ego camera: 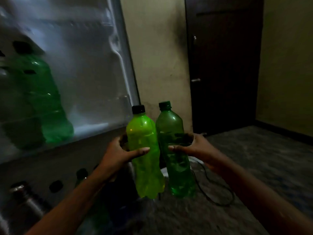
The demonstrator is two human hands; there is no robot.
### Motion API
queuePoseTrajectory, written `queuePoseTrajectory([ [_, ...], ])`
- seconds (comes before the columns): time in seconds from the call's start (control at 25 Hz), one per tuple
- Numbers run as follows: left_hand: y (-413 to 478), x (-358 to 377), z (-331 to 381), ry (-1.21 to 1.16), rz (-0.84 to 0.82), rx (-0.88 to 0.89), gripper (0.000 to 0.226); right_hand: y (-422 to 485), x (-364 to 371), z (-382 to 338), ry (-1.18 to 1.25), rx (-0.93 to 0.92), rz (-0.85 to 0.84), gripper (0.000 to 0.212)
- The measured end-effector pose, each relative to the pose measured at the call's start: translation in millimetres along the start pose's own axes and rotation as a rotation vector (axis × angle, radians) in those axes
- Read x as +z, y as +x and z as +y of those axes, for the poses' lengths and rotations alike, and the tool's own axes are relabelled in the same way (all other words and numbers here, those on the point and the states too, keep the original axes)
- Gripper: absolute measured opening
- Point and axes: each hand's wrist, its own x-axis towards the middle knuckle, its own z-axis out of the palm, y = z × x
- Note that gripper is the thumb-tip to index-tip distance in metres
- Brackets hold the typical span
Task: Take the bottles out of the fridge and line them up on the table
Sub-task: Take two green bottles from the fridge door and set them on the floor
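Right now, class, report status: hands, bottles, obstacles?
Left hand grips light green bottle. Right hand grips dark green bottle. More bottles in fridge door. Table unseen.

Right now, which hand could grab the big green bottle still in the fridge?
Neither yet. The left hand is nearer the big green bottle, but it holds the light green bottle; the right hand holds the dark green bottle.

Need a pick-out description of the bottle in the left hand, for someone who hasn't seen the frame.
Start at the open fridge door filling the left side; just right of its lower edge, two hands hold capped bottles upright side by side. The left hand grips the lime-yellow bottle. It is brighter and paler than the dark green bottle in the right hand, and its cap sits slightly lower.
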Motion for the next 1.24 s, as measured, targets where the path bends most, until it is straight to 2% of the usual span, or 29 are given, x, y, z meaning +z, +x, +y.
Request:
queuePoseTrajectory([
  [0.12, -5.4, 41.9, -71.1, 0.035, -0.068, -0.142, 0.061, -7.4, -8.9, 74.2, -0.075, 0.171, 0.08, 0.077],
  [0.36, -23.0, 118.4, -215.8, 0.119, -0.065, -0.424, 0.072, -30.7, -5.0, 219.3, -0.067, 0.404, 0.119, 0.072],
  [0.48, -36.4, 149.7, -275.1, 0.171, -0.044, -0.517, 0.076, -43.3, 0.6, 282.5, -0.148, 0.461, 0.163, 0.087],
  [0.64, -51.8, 189.3, -331.1, 0.164, 0.006, -0.521, 0.089, -60.6, 4.2, 345.5, -0.193, 0.453, 0.222, 0.076],
  [0.72, -57.4, 200.6, -349.9, 0.151, 0.002, -0.505, 0.092, -64.5, 2.2, 365.0, -0.171, 0.469, 0.242, 0.078],
  [0.96, -68.4, 208.5, -373.1, 0.121, -0.151, -0.52, 0.094, -72.3, -4.5, 389.7, -0.077, 0.5, 0.264, 0.084],
  [1.24, -68.1, 201.3, -351.5, -0.014, -0.177, -0.607, 0.072, -95.2, 9.8, 375.6, -0.047, 0.652, 0.298, 0.045],
])
